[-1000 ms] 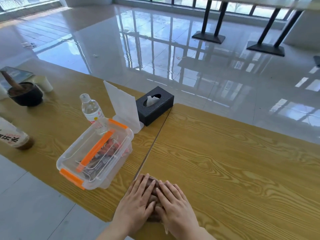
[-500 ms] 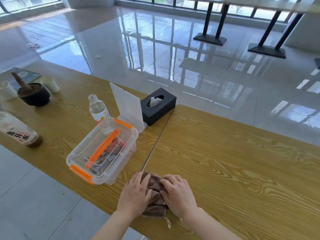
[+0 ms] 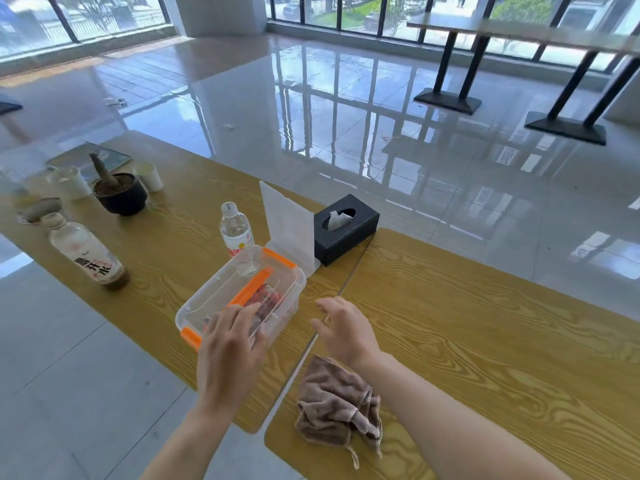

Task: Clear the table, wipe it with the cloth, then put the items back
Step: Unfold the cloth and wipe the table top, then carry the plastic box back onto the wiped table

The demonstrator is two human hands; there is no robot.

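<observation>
Left hand (image 3: 228, 344) hides box (image 3: 216, 299) contents; far-left cup (image 3: 71, 183) blurred.

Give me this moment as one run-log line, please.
left hand: open, over clear orange-clipped plastic box | right hand: open, beside box | crumpled brown cloth: loose on wooden table

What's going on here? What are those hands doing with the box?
A person is clearing and wiping a table. The brown cloth lies crumpled on the wooden table, with no hand on it. The left hand reaches over the near end of the clear storage box, and the open right hand hovers beside it, holding nothing. A water bottle, sign stand and tissue box stand behind the box.
</observation>
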